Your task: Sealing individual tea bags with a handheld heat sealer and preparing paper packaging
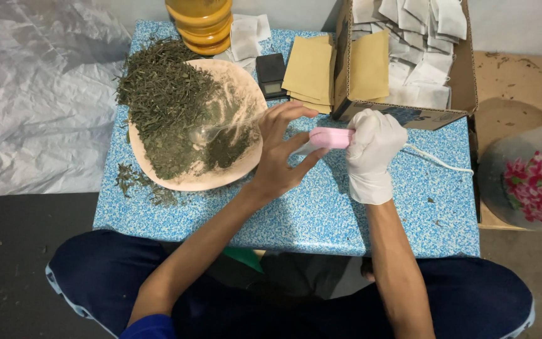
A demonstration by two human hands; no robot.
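Two hands point(283, 147) point(371, 147) hold one pink sealer point(330, 137), one tea plate point(221, 179) beside

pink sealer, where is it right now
In the head view the pink sealer is mid-table, gripped by the gloved right hand with the bare left hand touching its tip, just below the cardboard box.
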